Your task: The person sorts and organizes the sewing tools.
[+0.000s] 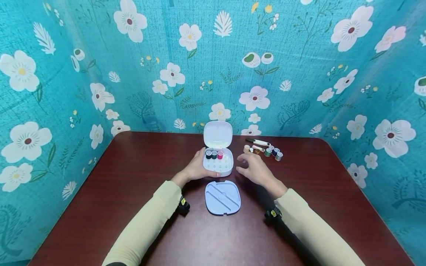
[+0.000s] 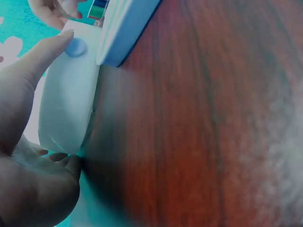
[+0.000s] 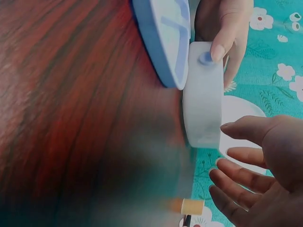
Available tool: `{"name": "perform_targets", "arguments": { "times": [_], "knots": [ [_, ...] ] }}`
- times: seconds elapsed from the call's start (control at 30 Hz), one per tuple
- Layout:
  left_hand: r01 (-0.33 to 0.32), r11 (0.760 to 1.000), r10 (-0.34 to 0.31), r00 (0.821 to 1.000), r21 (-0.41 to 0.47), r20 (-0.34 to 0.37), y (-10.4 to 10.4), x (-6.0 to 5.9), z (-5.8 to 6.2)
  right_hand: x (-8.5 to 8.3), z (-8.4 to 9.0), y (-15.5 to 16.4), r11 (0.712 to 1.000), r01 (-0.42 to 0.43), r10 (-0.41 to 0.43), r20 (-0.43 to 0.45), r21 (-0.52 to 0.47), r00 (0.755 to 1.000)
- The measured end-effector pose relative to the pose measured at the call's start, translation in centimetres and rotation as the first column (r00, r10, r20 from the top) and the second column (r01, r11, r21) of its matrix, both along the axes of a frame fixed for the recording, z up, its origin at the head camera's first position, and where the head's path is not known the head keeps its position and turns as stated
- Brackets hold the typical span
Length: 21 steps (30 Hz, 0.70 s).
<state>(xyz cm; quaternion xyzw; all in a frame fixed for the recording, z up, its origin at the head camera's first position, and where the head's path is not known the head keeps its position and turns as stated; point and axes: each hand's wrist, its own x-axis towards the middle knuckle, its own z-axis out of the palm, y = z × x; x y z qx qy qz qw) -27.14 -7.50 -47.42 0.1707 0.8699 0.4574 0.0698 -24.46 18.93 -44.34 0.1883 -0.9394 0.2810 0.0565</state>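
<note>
A white sewing box (image 1: 218,170) stands on the table with its lid (image 1: 217,134) raised. Three thread spools sit in its back row: two dark ones (image 1: 211,155) and a pink-red one (image 1: 220,155). Rows of small pegs show in front of them. My left hand (image 1: 197,166) grips the box from the left, thumb along its front by the blue button (image 2: 75,47). To the right of the box, my right hand (image 1: 255,168) hovers with fingers spread and relaxed, holding nothing. A light blue tray (image 1: 223,197) lies just in front of the box.
Beyond my right hand lie several loose spools, among them a green one (image 1: 267,152), a grey one (image 1: 279,156) and a peach one (image 1: 246,148). A slim white tool with a dark end (image 1: 259,142) lies behind them. A floral curtain (image 1: 213,74) hangs behind the table.
</note>
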Motion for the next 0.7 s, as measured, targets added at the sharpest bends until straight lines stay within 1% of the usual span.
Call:
{"name": "perform_targets", "arguments": {
  "times": [0.17,0.37,0.53,0.7],
  "knots": [
    [-0.007,1.000,0.007,1.000,-0.015,-0.007,0.2,-0.1,0.1,0.4,-0.2,1.0,0.999,0.041,-0.041,0.011,0.003,0.999],
    [-0.016,1.000,0.017,1.000,-0.022,0.002,0.2,-0.1,0.0,0.7,-0.7,2.5,0.993,0.118,-0.118,0.027,0.012,0.993],
    [-0.017,1.000,0.018,1.000,-0.026,0.020,0.4,-0.2,-0.1,0.9,-1.0,4.1,0.984,0.179,-0.179,0.025,0.005,0.984],
    [-0.008,1.000,0.009,0.999,-0.020,0.031,0.5,-0.3,-0.2,0.9,-1.3,5.8,0.968,0.250,-0.250,0.033,-0.016,0.968]
  ]
}}
